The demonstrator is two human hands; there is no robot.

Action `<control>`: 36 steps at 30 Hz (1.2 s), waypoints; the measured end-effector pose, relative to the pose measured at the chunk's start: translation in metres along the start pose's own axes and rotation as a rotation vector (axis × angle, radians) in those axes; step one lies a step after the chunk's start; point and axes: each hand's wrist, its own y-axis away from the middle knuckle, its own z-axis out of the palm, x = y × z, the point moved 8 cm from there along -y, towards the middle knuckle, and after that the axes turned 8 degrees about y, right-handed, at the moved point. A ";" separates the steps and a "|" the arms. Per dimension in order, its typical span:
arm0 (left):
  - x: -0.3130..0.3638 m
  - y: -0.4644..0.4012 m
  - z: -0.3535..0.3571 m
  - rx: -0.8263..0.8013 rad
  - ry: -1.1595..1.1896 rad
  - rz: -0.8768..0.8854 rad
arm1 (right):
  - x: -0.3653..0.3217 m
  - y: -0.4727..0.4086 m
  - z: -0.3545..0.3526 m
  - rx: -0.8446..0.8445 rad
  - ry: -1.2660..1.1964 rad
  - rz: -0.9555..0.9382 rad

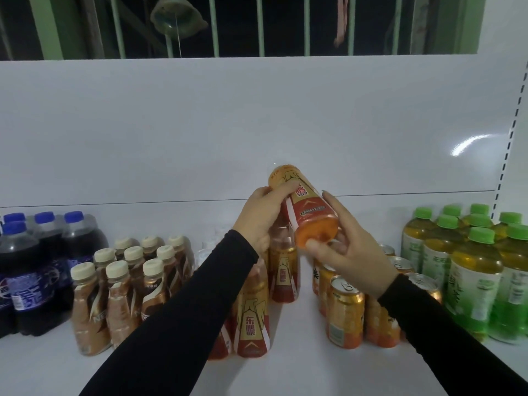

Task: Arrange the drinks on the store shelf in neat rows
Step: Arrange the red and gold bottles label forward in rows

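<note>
Nearest, on the white shelf (300, 338), red-and-gold bottles (253, 318) stand in a short file with a bare gap to their right, beside the orange cans (344, 312). Above them, the left hand (261, 218) grips a tilted red-and-gold bottle (305, 207) while the right hand (348, 247) cups its base with loose fingers. Coffee bottles (125, 284), cola (34, 270) and green tea (474, 267) already stand in rows; this bottle is not yet placed.

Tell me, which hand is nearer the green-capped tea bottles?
Right. The right hand supports the tilted orange bottle beside the green-capped tea bottles; the left hand grips it farther away.
</note>
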 end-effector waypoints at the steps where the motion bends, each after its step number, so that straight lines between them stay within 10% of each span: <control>1: 0.001 0.001 0.000 -0.007 0.031 -0.031 | -0.003 -0.002 -0.002 -0.011 0.103 -0.029; 18: -0.003 0.002 -0.003 -0.026 0.083 -0.096 | -0.004 -0.008 -0.002 0.000 0.073 -0.060; 24: 0.003 -0.002 0.001 -0.107 -0.075 0.080 | 0.013 -0.016 -0.010 0.024 -0.230 0.180; 36: 0.022 0.009 0.006 -0.305 -0.178 0.335 | 0.040 -0.016 -0.005 0.080 -0.033 0.146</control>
